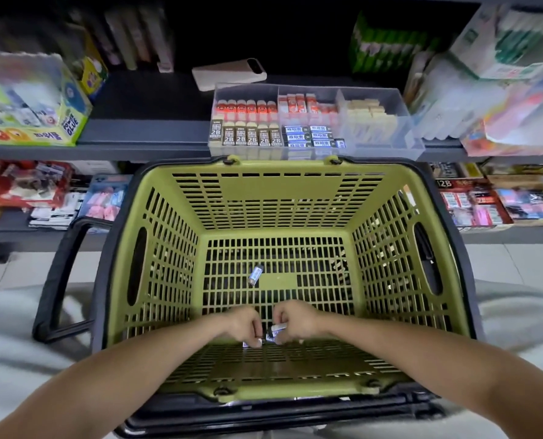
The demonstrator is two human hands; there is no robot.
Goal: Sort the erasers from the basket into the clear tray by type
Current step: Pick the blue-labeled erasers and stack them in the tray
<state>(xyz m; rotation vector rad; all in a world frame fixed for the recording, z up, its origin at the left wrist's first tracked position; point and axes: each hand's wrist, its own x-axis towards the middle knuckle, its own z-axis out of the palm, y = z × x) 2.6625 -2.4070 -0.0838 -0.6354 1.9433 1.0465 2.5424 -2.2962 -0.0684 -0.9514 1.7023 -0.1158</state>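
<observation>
A green slotted basket point(279, 198) with a black frame stands in front of me. Both hands reach down to its floor near the front wall. My left hand point(243, 324) pinches a small blue-sleeved eraser point(248, 344) with curled fingers. My right hand point(292, 321) grips another blue-and-white eraser point(278, 328). One more blue eraser point(255, 275) lies loose in the middle of the basket floor. On the shelf behind stands the clear tray point(412, 144), with red, brown 2B, orange, blue and beige erasers in separate compartments.
A white power bank point(229, 73) lies on the shelf behind the tray. A glue box point(29, 122) stands on the shelf at left, plastic packs point(491, 99) at right. The lower shelf holds stationery boxes. The basket's black handle point(61, 280) hangs to the left.
</observation>
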